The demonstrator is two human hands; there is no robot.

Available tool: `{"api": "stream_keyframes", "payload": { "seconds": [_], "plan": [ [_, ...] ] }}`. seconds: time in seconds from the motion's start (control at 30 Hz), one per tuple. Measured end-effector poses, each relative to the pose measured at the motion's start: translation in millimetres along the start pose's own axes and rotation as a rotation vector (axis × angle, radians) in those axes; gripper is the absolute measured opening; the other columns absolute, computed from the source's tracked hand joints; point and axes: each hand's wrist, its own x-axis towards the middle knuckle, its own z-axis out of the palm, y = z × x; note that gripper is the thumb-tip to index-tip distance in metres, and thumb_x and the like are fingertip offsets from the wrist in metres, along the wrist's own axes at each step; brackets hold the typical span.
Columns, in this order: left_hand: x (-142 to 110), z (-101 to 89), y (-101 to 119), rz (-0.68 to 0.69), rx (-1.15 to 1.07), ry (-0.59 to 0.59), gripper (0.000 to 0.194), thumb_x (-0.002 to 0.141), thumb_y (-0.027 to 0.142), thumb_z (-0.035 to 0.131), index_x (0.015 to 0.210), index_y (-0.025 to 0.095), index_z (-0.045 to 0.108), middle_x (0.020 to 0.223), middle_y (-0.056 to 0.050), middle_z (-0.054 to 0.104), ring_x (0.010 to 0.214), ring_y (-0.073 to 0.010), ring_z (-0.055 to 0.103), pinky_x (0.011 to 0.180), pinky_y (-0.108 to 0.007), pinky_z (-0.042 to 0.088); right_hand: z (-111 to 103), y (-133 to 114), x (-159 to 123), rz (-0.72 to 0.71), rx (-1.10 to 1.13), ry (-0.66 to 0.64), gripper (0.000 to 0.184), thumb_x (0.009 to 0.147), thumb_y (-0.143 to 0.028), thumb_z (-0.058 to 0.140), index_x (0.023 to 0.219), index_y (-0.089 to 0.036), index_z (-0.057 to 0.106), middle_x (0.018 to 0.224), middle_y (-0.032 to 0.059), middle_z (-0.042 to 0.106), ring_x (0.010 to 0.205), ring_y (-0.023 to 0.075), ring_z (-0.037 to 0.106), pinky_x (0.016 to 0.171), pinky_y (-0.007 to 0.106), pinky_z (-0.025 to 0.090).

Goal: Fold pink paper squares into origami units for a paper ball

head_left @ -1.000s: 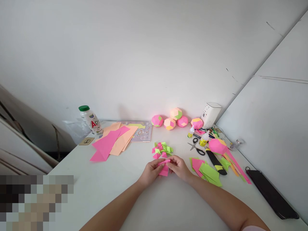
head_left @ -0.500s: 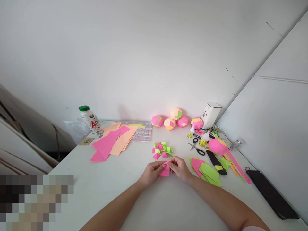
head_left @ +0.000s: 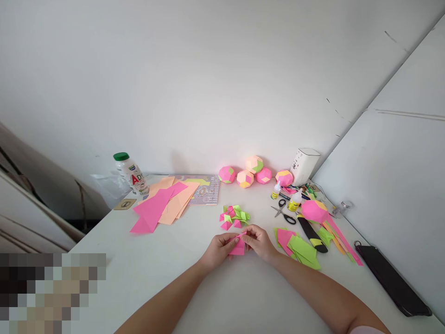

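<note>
A small pink sheet of paper [head_left: 238,248] is held between my two hands above the white table. My left hand [head_left: 218,250] pinches its left side, thumb on top. At its upper right edge, the fingers and thumb of my right hand [head_left: 257,242] grip the paper, and that edge looks folded over. Just beyond my fingers lies a small heap of folded pink and green paper pieces [head_left: 235,216]. Flat green paper pieces [head_left: 304,252], with a pink one among them, rest to the right of my right hand.
Black-handled scissors [head_left: 285,212], two glue bottles [head_left: 295,201] and a black-and-yellow cutter [head_left: 312,233] are on the right. Faceted paper balls [head_left: 245,179] stand along the wall. Larger pink and orange sheets [head_left: 158,209] and a white bottle [head_left: 130,174] occupy the left. A black case [head_left: 392,280] lies far right.
The pink paper has shifted slightly right and turned a little in my fingers since a second ago. Both hands keep their hold, and nothing else on the table has moved.
</note>
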Motion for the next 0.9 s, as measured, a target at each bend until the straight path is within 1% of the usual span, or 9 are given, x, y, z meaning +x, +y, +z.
{"api": "stream_keyframes", "payload": {
  "seconds": [0.13,0.43,0.57,0.9],
  "plan": [
    [0.4,0.0,0.1,0.007,-0.004,-0.006,0.042,0.080,0.049,0.049,0.099,0.016,0.068,0.074,-0.004,0.066,0.045,-0.0081,0.042,0.046,-0.022,0.036,-0.2,-1.9,-0.1,0.011,-0.007,0.010,0.027,0.072,-0.041,0.064,0.079,-0.017,0.055,0.057,-0.0045,0.053,0.045,0.0094,0.051,0.042,0.022,0.038],
    [0.3,0.8,-0.3,-0.013,0.003,-0.003,0.039,0.080,0.046,0.051,0.099,0.016,0.067,0.072,-0.003,0.063,0.050,-0.0091,0.044,0.045,-0.021,0.036,-3.1,0.1,3.6,0.040,0.017,-0.007,0.028,0.070,-0.040,0.067,0.078,-0.015,0.056,0.057,-0.0045,0.053,0.044,0.0088,0.051,0.042,0.020,0.035],
    [0.3,0.0,-0.8,-0.013,-0.004,-0.010,0.037,0.081,0.044,0.051,0.099,0.016,0.067,0.071,-0.003,0.062,0.049,-0.0081,0.043,0.046,-0.021,0.036,-3.2,-0.1,3.5,0.047,0.025,-0.004,0.028,0.070,-0.040,0.067,0.076,-0.015,0.056,0.056,-0.0043,0.053,0.044,0.0087,0.051,0.042,0.020,0.035],
    [0.5,-1.4,-5.6,-0.022,-0.004,-0.016,0.036,0.081,0.043,0.050,0.099,0.017,0.066,0.070,-0.002,0.061,0.050,-0.0082,0.043,0.048,-0.021,0.036,-2.9,-1.2,2.7,0.044,0.034,0.016,0.027,0.069,-0.037,0.069,0.071,-0.015,0.053,0.055,-0.0047,0.054,0.044,0.0079,0.051,0.042,0.020,0.037]
  ]
}}
